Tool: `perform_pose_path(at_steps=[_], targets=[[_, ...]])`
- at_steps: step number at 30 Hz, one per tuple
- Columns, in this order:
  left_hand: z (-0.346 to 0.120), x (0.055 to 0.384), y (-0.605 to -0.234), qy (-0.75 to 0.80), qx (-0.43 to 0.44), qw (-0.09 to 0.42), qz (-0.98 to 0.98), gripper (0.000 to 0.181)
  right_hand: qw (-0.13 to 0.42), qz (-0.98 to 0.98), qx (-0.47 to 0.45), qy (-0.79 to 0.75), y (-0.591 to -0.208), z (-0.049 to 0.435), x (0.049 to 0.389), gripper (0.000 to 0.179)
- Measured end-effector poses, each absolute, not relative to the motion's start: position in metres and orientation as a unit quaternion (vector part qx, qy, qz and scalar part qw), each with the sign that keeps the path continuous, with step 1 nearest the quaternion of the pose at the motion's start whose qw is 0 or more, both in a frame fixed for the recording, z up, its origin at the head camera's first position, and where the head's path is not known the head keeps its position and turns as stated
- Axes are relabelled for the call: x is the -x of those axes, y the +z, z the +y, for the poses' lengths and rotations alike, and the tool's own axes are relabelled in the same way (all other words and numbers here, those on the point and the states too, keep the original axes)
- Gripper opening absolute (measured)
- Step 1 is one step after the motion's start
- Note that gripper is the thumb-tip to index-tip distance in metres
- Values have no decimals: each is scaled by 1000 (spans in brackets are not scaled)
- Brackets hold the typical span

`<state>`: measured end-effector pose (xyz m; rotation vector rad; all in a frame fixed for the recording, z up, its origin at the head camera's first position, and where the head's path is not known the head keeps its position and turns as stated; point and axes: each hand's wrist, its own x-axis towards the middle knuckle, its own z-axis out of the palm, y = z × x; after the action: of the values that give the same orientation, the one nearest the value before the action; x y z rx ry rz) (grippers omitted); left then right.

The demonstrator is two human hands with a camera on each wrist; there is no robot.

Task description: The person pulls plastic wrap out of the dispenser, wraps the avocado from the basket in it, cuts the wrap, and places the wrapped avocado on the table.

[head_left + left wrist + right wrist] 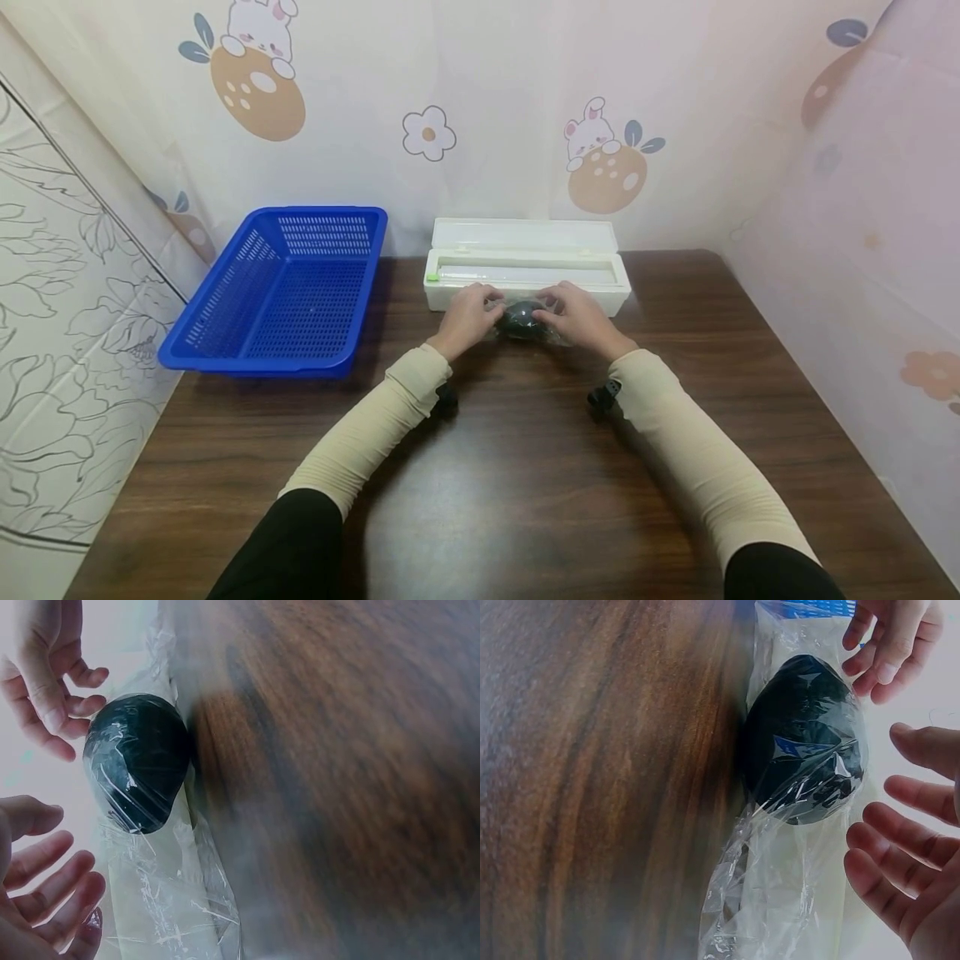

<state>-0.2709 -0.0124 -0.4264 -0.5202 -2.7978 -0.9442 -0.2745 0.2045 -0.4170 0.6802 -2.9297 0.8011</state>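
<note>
A dark, smooth, pear-shaped fruit that looks like an avocado (522, 322) lies on the table under clear, wrinkled cling film (154, 881). Right behind it is a white cling film box (528, 293) with its lid up and a roll inside. My left hand (469, 320) is at the fruit's left, fingers loosely bent and spread. At the other side my right hand (583, 318) has its fingers relaxed too. Both wrist views show gaps between the near hand's fingers and the fruit (806, 742). Loose film stretches out past both ends of the fruit.
On the left of the brown wooden table (480, 492) stands a blue perforated basket (356, 317). A small green piece (432, 277) sits at the box's left end. Patterned curtains (495, 108) hang behind and along the right side.
</note>
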Motion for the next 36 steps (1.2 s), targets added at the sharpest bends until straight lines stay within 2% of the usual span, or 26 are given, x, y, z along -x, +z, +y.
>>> perform_pose_path(at_steps=[20,36], targets=[[-17,270,-418,-320,175,126,-922,22,40,-937,-222,266,-410,202,273,36],[-30,272,-411,-335,168,155,-914,29,55,-932,-242,265,-403,197,270,37]])
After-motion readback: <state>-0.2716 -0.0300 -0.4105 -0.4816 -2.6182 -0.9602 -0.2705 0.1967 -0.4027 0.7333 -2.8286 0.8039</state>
